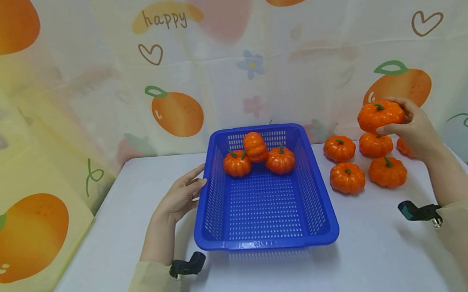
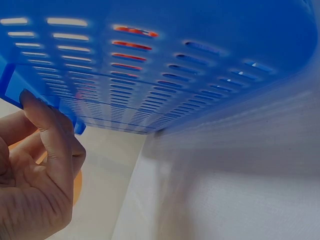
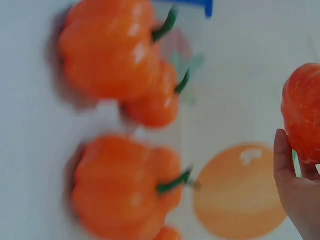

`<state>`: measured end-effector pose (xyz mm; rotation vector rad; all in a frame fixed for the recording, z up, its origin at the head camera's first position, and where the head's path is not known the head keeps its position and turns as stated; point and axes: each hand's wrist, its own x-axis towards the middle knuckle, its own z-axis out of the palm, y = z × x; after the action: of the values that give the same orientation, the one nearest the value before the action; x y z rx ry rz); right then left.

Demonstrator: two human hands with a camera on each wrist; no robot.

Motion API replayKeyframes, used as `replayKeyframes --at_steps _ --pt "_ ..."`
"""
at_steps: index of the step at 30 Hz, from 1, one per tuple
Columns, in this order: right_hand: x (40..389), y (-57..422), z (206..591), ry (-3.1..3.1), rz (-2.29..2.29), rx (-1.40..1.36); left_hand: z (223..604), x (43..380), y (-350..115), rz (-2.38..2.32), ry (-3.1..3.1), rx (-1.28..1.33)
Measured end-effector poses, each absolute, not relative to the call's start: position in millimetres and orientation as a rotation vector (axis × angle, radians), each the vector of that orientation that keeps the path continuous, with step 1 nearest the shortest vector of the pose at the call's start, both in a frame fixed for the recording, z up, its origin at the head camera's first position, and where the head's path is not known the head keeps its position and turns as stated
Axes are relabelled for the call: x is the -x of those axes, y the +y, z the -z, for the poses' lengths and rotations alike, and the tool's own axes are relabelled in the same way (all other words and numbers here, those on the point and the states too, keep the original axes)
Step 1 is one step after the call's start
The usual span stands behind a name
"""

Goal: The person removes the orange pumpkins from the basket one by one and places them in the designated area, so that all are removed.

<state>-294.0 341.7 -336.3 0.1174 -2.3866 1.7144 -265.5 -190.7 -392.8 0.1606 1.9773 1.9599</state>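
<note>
My left hand (image 1: 180, 197) grips the left rim of a blue plastic basket (image 1: 271, 245); in the left wrist view its curled fingers (image 2: 50, 130) are at the edge of the slotted wall. Inside the basket, toward the back, sit three small orange pumpkins (image 1: 280, 160) with green stems. On the right, my right hand (image 1: 416, 134) holds another orange pumpkin (image 1: 379, 115) up above the others, thumb below and fingers behind it. That held pumpkin (image 3: 304, 112) shows at the right edge of the right wrist view.
Several more orange pumpkins (image 1: 347, 178) stand on the white table (image 1: 368, 257) to the right of the basket, beneath the right hand. A printed cloth (image 1: 229, 81) with oranges and hearts hangs behind the table. Each wrist wears a small black camera (image 1: 421, 211).
</note>
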Motion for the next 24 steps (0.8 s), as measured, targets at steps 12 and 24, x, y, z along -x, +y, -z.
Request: replayKeyframes --at_steps 12,24 --pt "264 412 376 -2.073 -2.084 -0.053 391 267 -191 -1.967 1.97 -0.155" --pt "245 440 406 -2.079 -2.12 0.206 393 267 -192 -1.952 1.985 -0.15"
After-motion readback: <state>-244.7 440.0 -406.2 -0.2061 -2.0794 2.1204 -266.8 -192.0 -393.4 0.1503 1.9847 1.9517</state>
